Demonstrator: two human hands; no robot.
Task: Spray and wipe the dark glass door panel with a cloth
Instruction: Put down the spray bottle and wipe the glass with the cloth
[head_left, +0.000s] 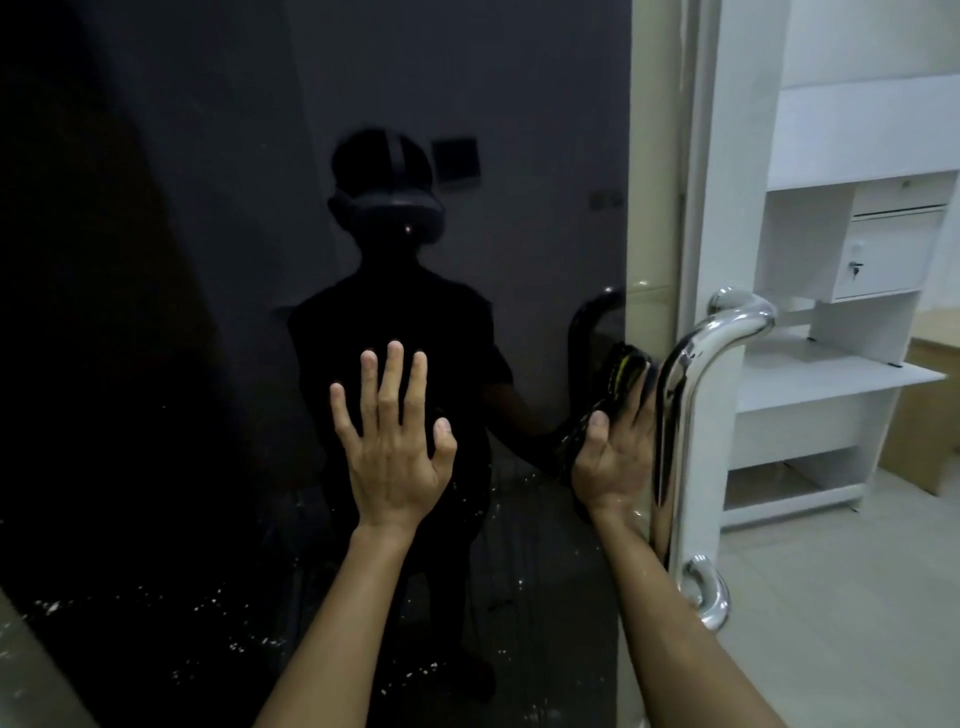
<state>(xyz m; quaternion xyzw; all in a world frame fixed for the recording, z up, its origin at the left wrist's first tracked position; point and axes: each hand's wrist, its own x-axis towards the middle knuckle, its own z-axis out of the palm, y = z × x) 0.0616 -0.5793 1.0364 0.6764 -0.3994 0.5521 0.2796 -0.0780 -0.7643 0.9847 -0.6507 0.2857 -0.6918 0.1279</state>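
The dark glass door panel (208, 260) fills the left and middle of the head view and mirrors a person's dark outline. My left hand (392, 441) rests flat on the glass, fingers spread, holding nothing. My right hand (615, 457) presses a dark cloth with yellow marks (618, 376) against the glass near the panel's right edge, just left of the chrome pull handle (685, 415). White droplets (208, 608) speckle the lower glass. No spray bottle is in view.
A pale door stile (652, 182) runs down the panel's right edge and carries the handle. Beyond it stands a white shelf unit (852, 260) with a locked drawer, on a light tiled floor (831, 597).
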